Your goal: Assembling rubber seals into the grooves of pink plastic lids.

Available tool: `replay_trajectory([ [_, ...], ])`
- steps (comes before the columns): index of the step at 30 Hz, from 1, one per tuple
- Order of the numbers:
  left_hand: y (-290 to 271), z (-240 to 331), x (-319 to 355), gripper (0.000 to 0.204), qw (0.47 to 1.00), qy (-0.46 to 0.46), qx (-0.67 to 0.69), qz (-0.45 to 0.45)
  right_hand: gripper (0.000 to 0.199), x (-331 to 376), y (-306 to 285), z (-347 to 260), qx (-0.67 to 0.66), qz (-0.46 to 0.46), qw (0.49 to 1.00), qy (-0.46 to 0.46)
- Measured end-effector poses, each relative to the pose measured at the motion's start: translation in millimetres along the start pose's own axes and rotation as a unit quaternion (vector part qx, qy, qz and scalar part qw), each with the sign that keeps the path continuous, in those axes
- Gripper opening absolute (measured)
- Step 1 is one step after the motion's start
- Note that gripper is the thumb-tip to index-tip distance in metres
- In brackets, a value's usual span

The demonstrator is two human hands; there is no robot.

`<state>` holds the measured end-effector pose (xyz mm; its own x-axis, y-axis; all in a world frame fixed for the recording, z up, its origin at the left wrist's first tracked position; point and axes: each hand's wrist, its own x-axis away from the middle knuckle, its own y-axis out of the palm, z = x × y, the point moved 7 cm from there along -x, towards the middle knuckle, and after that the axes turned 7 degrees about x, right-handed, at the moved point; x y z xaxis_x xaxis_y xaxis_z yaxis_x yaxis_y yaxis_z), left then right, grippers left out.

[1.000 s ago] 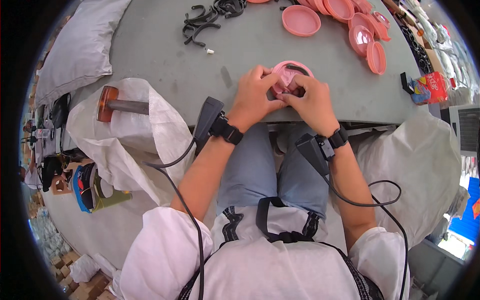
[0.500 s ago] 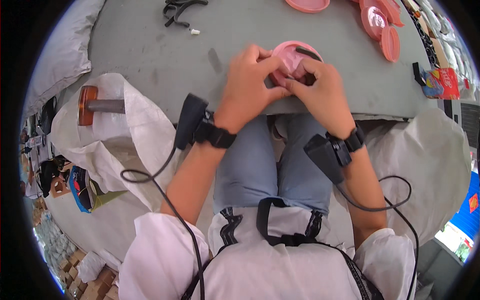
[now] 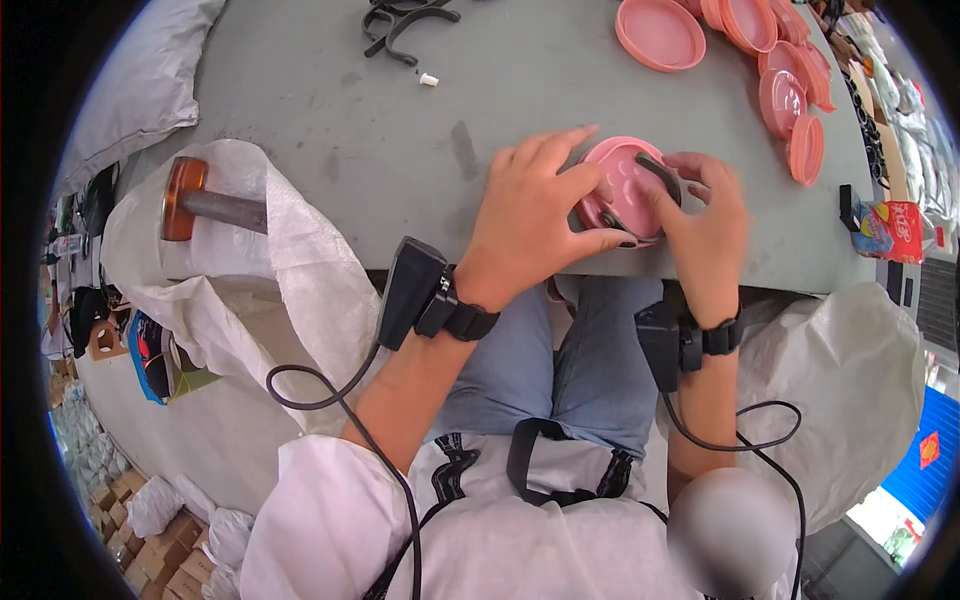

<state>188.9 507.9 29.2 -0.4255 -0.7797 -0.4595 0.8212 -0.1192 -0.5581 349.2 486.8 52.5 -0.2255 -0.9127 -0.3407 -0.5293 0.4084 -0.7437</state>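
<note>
A shallow round pink dish (image 3: 630, 188) rests on the grey table near its front edge, between my two hands. A dark curved strip (image 3: 656, 170) lies along the dish's right side, and another dark bit shows at its lower left. My left hand (image 3: 537, 208) grips the dish's left side with thumb and index finger, its other fingers extended. At the right rim, my right hand (image 3: 707, 220) has its thumb and fingers closed around the curved strip. Part of the rim is hidden behind my fingers.
More pink dishes (image 3: 660, 34) lie at the far right, several overlapping. Black curved brackets (image 3: 405, 25) and a small white piece (image 3: 429, 80) are at the back. Left, a mallet (image 3: 190, 200) rests on a white sack (image 3: 310, 250); a red-and-blue packet (image 3: 890, 230) sits right.
My hands have moved apart around the dish, uncovering more of it and the dark strip. My left fingers have straightened. The whole view has shifted, showing more of the dishes at the back.
</note>
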Motion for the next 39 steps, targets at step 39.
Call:
replay_trajectory([
  [39,8.1,-2.9,2.3,0.059,0.998,-0.030,0.043,-0.038,0.032,-30.2,23.8,17.3,0.204,-0.216,0.944,-0.142],
])
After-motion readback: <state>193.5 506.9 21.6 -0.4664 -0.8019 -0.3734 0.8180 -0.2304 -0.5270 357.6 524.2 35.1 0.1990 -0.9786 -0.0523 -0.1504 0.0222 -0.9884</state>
